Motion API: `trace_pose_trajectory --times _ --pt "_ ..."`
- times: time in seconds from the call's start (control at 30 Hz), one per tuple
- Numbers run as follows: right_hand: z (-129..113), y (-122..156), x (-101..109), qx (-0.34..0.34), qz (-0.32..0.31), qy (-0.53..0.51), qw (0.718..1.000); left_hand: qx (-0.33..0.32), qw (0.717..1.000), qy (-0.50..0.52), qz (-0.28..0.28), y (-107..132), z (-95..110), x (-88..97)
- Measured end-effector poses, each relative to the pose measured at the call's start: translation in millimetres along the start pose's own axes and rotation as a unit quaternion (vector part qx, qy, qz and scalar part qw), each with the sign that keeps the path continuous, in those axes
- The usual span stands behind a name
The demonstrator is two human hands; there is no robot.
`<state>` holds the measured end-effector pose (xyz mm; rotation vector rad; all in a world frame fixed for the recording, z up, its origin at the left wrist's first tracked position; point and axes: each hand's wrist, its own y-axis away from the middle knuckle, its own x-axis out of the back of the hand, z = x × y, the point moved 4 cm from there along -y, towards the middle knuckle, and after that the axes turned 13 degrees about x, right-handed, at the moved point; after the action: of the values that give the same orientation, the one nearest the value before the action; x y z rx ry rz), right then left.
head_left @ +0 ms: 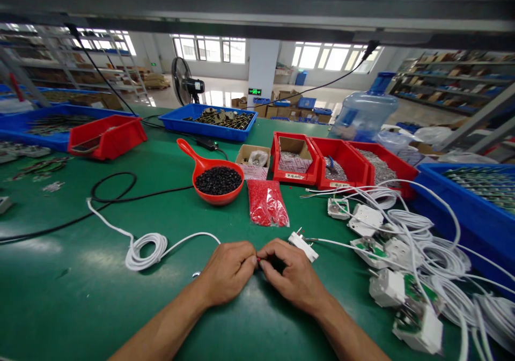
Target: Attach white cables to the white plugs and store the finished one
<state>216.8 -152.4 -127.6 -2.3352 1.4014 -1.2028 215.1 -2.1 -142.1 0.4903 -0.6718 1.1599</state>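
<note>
Pinching a tiny red piece (257, 258) between closed fingertips, the left hand (227, 271) meets the right hand (295, 278), equally closed on it. Small and smooth, it could slip onto the green table (72, 296). Beyond lie a white plug (302, 244), a glossy bag of red pellets (266, 203), and a scoop (213, 174).

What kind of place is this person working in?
Most likely a small electrical assembly workshop or factory floor. Red parts bins sit on a green workbench, a heap of white corded plug units lies nearby, and stock shelving lines the hall.
</note>
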Motion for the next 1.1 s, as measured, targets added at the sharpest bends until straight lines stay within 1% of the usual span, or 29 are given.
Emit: trace_pose_trajectory --times 0.13,0.2,0.33,0.4,0.5,0.63,0.8,0.9,1.1 --pt "2.0 0.2 2.8 0.016 -0.008 0.016 1.0 -0.012 1.0 0.002 -0.002 0.3 3.1 2.5" --pt "4.3 0.1 8.3 0.023 0.01 0.042 0.999 -0.015 1.0 -0.002 -0.001 -0.2 4.9 6.7" --pt "6.5 0.2 22.2 0.04 0.053 0.092 0.994 -0.013 0.998 -0.052 0.024 -4.0 3.0 15.2" --pt "5.8 0.7 26.5 0.047 0.046 0.111 0.992 -0.005 0.998 -0.06 0.029 -6.3 -1.3 16.5" --pt "2.4 1.4 29.3 0.06 0.023 0.138 0.988 0.004 0.999 -0.05 0.014 -7.8 -7.6 14.6" --pt "-1.4 1.6 23.8 0.079 -0.001 0.161 0.984 -0.014 0.998 -0.068 -0.003 -5.8 -8.3 10.0" --pt "2.3 3.0 2.5 0.082 -0.031 0.163 0.983 -0.033 0.997 -0.065 -0.006 -2.9 -2.7 6.2" --pt "6.9 4.0 -4.0 0.07 -0.02 0.14 0.987 -0.025 0.999 -0.046 -0.011 -2.7 -1.7 8.0" --pt "12.8 3.9 -0.5 0.042 0.017 0.105 0.993 -0.005 0.999 -0.043 -0.009 -5.3 -6.2 18.3"
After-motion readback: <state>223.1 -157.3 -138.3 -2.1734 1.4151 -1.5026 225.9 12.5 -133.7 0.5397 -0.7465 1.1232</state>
